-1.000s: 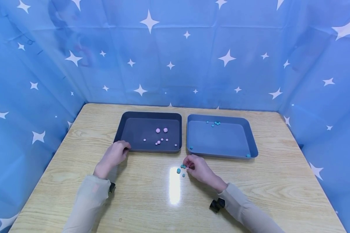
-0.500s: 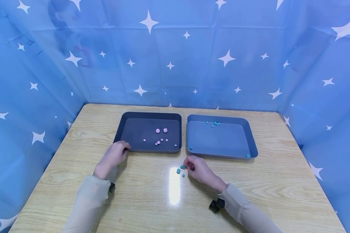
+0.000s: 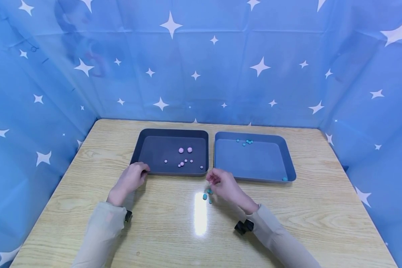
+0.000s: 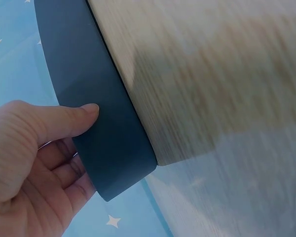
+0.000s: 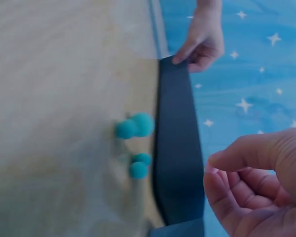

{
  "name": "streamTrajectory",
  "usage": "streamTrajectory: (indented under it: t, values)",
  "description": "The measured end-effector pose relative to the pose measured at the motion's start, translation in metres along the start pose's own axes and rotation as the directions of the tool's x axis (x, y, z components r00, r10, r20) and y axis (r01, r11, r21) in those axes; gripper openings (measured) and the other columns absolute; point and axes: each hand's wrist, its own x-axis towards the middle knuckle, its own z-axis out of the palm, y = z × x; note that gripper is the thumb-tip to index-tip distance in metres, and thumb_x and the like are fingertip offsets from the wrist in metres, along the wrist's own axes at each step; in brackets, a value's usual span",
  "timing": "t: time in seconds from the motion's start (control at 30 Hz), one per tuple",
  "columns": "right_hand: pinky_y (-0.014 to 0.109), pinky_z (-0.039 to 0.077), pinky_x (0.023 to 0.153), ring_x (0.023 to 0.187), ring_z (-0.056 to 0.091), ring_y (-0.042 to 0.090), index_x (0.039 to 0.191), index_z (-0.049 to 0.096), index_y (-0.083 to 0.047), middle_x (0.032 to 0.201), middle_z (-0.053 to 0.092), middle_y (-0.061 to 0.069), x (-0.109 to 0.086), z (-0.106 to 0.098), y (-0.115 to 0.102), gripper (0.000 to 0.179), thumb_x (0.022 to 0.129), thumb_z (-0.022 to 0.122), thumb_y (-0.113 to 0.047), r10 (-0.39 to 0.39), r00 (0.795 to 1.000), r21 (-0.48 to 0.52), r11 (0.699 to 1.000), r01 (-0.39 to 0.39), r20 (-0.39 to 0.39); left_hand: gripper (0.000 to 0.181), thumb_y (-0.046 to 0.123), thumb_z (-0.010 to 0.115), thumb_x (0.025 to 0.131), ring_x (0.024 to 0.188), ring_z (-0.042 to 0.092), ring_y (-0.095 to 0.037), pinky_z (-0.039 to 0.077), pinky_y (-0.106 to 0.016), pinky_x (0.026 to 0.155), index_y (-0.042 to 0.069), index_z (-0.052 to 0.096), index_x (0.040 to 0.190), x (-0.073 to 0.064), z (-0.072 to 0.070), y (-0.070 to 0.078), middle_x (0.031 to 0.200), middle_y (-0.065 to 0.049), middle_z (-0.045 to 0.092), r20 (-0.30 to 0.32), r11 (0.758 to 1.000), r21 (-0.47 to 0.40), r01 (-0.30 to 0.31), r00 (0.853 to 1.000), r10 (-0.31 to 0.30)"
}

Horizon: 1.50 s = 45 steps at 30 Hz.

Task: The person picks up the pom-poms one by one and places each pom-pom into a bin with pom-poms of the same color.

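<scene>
My left hand [image 3: 133, 175] grips the near left corner of the dark tray [image 3: 154, 149]; in the left wrist view its thumb [image 4: 86, 118] lies on the outer wall, with fingers behind. Close to that tray's near right corner, my right hand [image 3: 223, 184] is raised above the table. Its thumb and forefinger pinch a small pink ball [image 5: 213, 170], mostly covered by the fingertips. Below this hand several turquoise balls [image 3: 205, 196] lie on the wood. Several pink balls [image 3: 181, 150] of different sizes rest inside the dark tray.
A blue-grey tray [image 3: 251, 160] stands right of the dark one, with a narrow gap between. Several turquoise balls [image 3: 249, 142] lie along its far side and another ball [image 3: 284, 179] in its near right corner. A starry blue curtain [image 3: 201, 56] hangs behind the table.
My right hand has lifted from beside the turquoise balls and moved away from me, slightly left, with the pink ball. It now covers the blue-grey tray's near left corner. My left hand stays put.
</scene>
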Motion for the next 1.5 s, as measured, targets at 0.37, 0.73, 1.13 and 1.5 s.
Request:
streamTrajectory:
  t: [0.37, 0.73, 1.13, 1.5]
  values:
    - [0.027, 0.052, 0.07, 0.077, 0.059, 0.017, 0.092, 0.061, 0.0, 0.088, 0.063, 0.015, 0.035, -0.003, -0.018, 0.015, 0.08, 0.061, 0.01, 0.043, 0.999, 0.003, 0.999, -0.043, -0.023, 0.014, -0.012, 0.06, 0.076, 0.08, 0.063, -0.03, 0.052, -0.042, 0.07, -0.003, 0.067, 0.084, 0.0, 0.0, -0.001, 0.082, -0.013, 0.065, -0.002, 1.0, -0.002, -0.008, 1.0, 0.008]
    - [0.027, 0.051, 0.072, 0.079, 0.059, 0.018, 0.097, 0.061, 0.0, 0.093, 0.063, 0.014, 0.066, 0.005, -0.023, 0.016, 0.083, 0.061, 0.007, 0.092, 0.996, 0.104, 0.991, -0.09, -0.016, 0.015, -0.013, 0.06, 0.075, 0.08, 0.063, -0.031, 0.053, -0.042, 0.069, -0.003, 0.067, 0.083, 0.0, 0.001, -0.002, 0.081, -0.013, 0.065, -0.011, 1.0, -0.006, -0.018, 1.0, 0.018]
    - [0.026, 0.051, 0.071, 0.079, 0.059, 0.02, 0.096, 0.062, -0.002, 0.095, 0.063, 0.02, 0.096, 0.014, -0.028, 0.019, 0.081, 0.059, 0.009, 0.117, 0.993, 0.115, 0.987, -0.114, -0.021, 0.014, -0.012, 0.06, 0.076, 0.08, 0.063, -0.03, 0.053, -0.041, 0.07, -0.003, 0.068, 0.084, 0.0, 0.0, -0.001, 0.082, -0.012, 0.065, -0.001, 1.0, -0.01, -0.003, 1.0, 0.003]
    - [0.025, 0.051, 0.073, 0.081, 0.059, 0.021, 0.097, 0.062, 0.001, 0.096, 0.063, 0.02, 0.113, 0.029, -0.029, 0.017, 0.082, 0.06, 0.009, 0.112, 0.993, 0.174, 0.979, -0.104, -0.036, 0.014, -0.013, 0.06, 0.075, 0.078, 0.062, -0.029, 0.053, -0.041, 0.069, -0.003, 0.067, 0.083, 0.0, 0.0, 0.0, 0.081, -0.012, 0.064, -0.007, 1.0, -0.009, -0.001, 1.0, 0.001]
